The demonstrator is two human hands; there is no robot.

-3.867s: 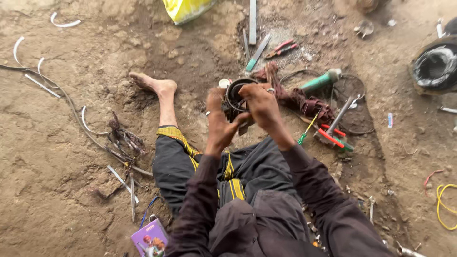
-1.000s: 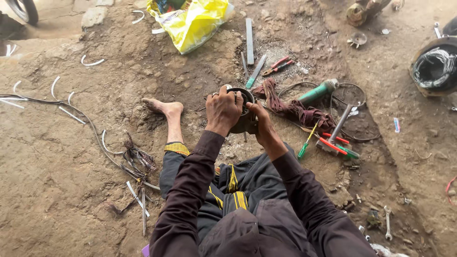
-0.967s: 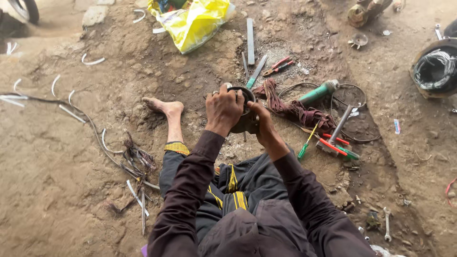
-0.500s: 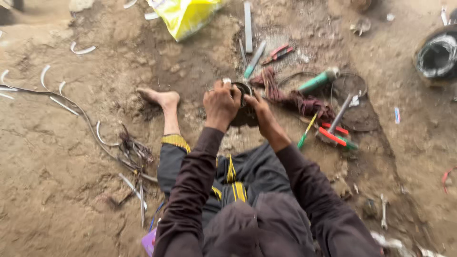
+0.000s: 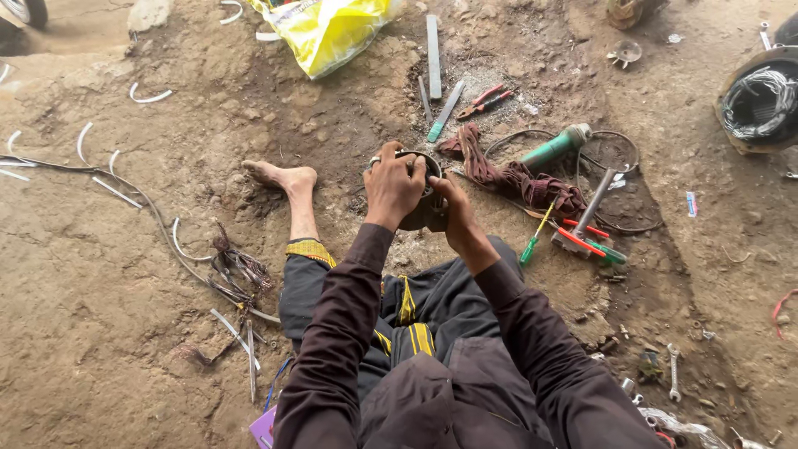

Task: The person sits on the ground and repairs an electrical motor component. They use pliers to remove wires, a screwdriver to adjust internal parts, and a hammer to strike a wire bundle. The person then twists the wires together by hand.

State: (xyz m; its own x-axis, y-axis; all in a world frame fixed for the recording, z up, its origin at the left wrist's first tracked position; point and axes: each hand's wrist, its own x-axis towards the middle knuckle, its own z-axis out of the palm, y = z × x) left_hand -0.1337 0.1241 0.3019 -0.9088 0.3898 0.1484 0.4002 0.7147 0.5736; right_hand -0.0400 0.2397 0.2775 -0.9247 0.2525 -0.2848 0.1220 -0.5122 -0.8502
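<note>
I sit on bare dirt with a dark round metal part (image 5: 420, 218), ring-shaped like a small motor stator, held in front of me. My left hand (image 5: 394, 185) lies over its top and left rim, fingers curled onto it. My right hand (image 5: 453, 214) grips its right side. The part's inside is mostly hidden by my hands. A bundle of reddish copper wire (image 5: 517, 178) lies just to the right of it on the ground.
A green-handled power tool (image 5: 555, 148), green screwdriver (image 5: 533, 239), red-and-green pliers (image 5: 584, 244), red pliers (image 5: 485, 100) and metal files (image 5: 433, 45) lie beyond and right. A yellow bag (image 5: 332, 29) sits at the top. My bare foot (image 5: 281, 175) and loose wires (image 5: 233, 270) are left.
My left hand has shifted from under the round part to over its top rim, and both hands hold it lower and closer. The view has wobbled slightly.
</note>
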